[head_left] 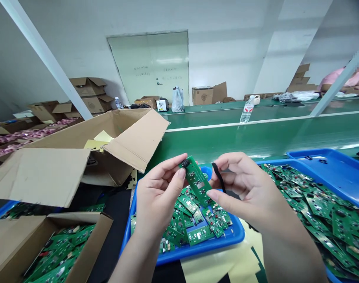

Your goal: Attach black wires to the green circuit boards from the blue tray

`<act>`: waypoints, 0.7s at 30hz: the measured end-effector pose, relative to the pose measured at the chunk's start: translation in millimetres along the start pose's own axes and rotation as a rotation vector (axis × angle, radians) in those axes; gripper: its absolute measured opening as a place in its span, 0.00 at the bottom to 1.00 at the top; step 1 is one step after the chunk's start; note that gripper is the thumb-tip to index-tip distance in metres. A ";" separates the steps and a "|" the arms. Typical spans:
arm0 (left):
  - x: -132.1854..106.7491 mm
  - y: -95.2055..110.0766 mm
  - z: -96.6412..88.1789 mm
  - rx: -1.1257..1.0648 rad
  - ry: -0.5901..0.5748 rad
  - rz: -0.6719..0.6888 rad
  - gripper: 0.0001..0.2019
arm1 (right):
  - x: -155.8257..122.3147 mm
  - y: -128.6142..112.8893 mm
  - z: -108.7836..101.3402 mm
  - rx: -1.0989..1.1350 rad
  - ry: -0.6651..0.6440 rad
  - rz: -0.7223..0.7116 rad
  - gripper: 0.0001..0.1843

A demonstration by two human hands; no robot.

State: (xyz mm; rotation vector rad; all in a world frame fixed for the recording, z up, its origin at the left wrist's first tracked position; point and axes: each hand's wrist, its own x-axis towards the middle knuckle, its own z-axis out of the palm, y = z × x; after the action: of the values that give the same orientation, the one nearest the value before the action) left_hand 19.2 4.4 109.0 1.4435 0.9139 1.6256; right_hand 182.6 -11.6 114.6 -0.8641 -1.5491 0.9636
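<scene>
**Q:** Grip, as logged on my remote feed?

**A:** The left hand (158,192) pinches the upper end of a green circuit board (197,181) between thumb and forefinger. The right hand (250,188) is curled, its thumb pressed to the board's lower edge. A thin black strip (217,177) runs among the right fingers; I can't tell whether it's pinched.

**Q:** Board position?

**A:** Held up between both hands, above a blue tray (238,232) heaped with similar boards.

**Q:** Handling note?

**A:** My judgement: press on the board's edges, clear of its soldered parts, and work over the tray.

**Q:** Counts?

**A:** One board in hand, one strip, one black oval part (184,163) at the board's top. Three blue trays, with a full right tray (315,159) and a sparse far tray (329,154); the boards are too many to count. Two cartons: an open carton (123,133) and a carton of boards (79,232). One water bottle (247,110) stands beyond, on the green conveyor belt (226,145).
</scene>
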 end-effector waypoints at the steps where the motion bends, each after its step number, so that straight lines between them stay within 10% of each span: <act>1: 0.5 -0.1 -0.6 0.055 0.005 0.022 0.11 | 0.0 0.9 0.4 -0.009 0.010 -0.019 0.18; 12: 14.3 9.4 -26.0 0.719 -0.245 0.265 0.06 | -1.1 1.4 -0.4 -0.129 -0.005 -0.064 0.14; 21: 16.9 1.1 -19.9 0.781 -0.225 0.308 0.05 | 0.8 7.1 3.2 -0.185 -0.016 -0.012 0.15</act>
State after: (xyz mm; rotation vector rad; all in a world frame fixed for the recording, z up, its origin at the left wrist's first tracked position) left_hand -1.9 18.5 115.5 2.3398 1.3191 1.3110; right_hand 179.6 -8.5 108.1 -0.9772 -1.6743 0.8289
